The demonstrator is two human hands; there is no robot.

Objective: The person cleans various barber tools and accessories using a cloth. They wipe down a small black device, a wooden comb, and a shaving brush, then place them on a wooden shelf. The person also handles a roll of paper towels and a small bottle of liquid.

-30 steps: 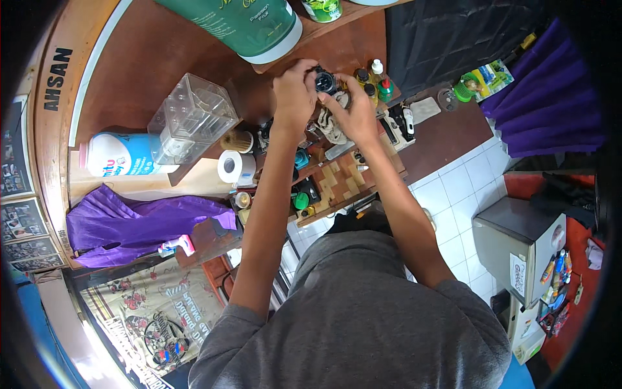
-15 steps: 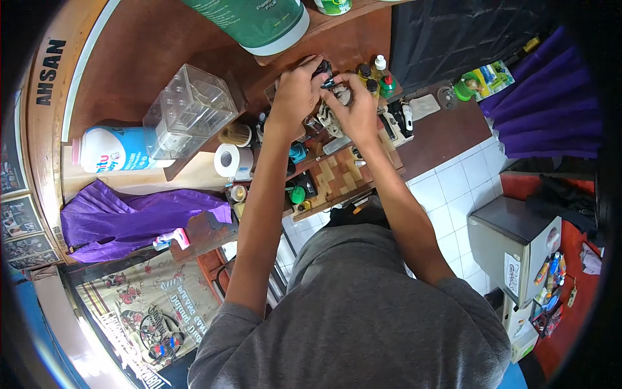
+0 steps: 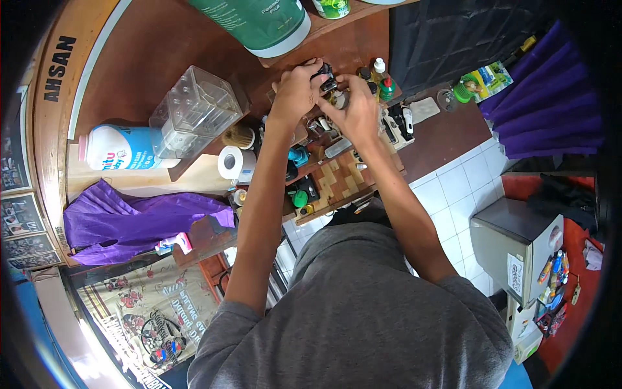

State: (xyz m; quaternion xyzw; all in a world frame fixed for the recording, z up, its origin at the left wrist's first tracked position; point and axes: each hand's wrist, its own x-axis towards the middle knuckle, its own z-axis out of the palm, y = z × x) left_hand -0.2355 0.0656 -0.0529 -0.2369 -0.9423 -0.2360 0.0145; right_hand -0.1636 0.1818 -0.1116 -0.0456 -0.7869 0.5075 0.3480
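Note:
High over the wooden counter, my hands are close together. My left hand [image 3: 295, 92] has its fingers closed around a small shiny black object [image 3: 327, 78]; its exact kind does not show. Just to its right, my right hand [image 3: 356, 109] has its fingers curled, the index fingertip beside the black object and the thumb below it. A pale crumpled cloth [image 3: 338, 99] shows in part between the right thumb and fingers; the rest is hidden by the hand. Beneath the hands lie several small tools and bottles, partly covered by my forearms.
Right of my hands stand small bottles, one green with a red cap [image 3: 387, 88], and a white-and-black hair clipper [image 3: 407, 120]. To the left are a clear plastic box [image 3: 197, 104], a brush [image 3: 238, 136], a paper roll [image 3: 231, 163] and a powder bottle [image 3: 116, 148]. A green tub [image 3: 265, 26] overhangs from the shelf.
The crumpled cloth that hung below my right hand is now mostly out of sight. The right fingertips have drawn slightly away from the black object, which shows more. The view shifted slightly.

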